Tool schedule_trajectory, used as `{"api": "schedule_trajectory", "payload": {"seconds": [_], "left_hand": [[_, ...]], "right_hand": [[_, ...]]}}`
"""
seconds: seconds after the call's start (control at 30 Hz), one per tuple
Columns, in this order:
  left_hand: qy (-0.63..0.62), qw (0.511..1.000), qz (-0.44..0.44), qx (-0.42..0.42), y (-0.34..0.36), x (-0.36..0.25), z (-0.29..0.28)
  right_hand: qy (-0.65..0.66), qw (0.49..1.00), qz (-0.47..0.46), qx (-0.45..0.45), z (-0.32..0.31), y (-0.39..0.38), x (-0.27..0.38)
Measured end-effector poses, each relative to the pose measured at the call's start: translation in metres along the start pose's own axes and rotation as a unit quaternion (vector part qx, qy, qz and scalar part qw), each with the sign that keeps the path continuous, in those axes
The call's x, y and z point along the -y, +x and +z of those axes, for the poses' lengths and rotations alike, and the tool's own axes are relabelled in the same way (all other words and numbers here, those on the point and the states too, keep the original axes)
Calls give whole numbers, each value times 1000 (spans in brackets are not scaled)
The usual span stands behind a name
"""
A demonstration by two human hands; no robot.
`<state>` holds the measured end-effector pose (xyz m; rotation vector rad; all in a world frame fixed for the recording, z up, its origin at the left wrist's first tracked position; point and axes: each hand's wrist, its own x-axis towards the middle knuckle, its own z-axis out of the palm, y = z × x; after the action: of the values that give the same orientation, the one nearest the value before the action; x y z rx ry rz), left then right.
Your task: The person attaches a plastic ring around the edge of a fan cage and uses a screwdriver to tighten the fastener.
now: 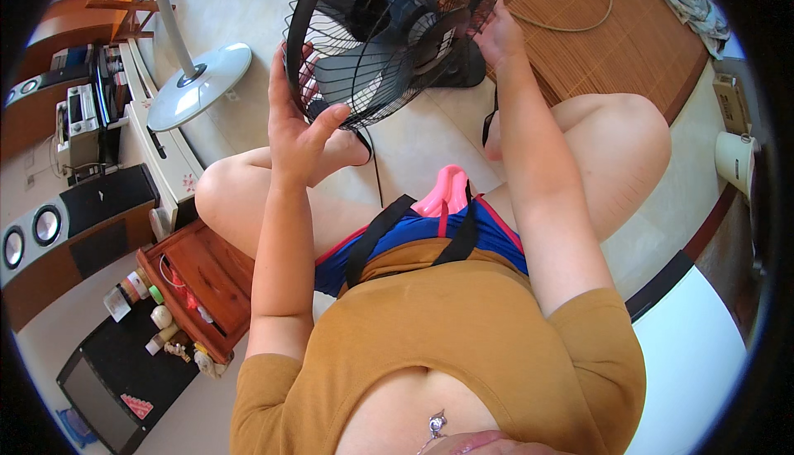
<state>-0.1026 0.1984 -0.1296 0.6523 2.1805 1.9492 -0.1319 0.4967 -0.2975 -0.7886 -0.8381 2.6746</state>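
A black electric fan (356, 74) with a wire grille stands on the tiled floor ahead of my knees, its dark base (467, 70) showing behind the cage. On the left side, my left hand (299, 128) grips the fan grille, fingers partly behind the rim and thumb out in front. At the opposite edge my right hand (499, 40) holds the grille's rim; its fingertips are partly hidden. Between the wires the blades and round hub show. Whether the front grille is fastened all round, I cannot tell.
A pink plastic piece (447, 190) sits between my legs. Left are a white round stand base (200, 87), speakers (50, 223) and a reddish wooden cabinet (207, 277). A brown mat (612, 41) with a cord lies ahead right. A white bin (734, 160) stands far right.
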Motion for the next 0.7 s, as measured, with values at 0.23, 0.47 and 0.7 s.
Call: {"api": "schedule_trajectory", "payload": {"seconds": [0.23,0.47,0.7], "left_hand": [[-3,1000,14,-20,7,-1,0],[12,999,22,-36,17,-2,-5],[-9,997,23,-75,25,4,-23]], "right_hand": [[-8,1000,21,20,-14,7,-1],[-41,998,40,11,-28,3,-2],[-66,996,23,48,-27,-5,-2]]}}
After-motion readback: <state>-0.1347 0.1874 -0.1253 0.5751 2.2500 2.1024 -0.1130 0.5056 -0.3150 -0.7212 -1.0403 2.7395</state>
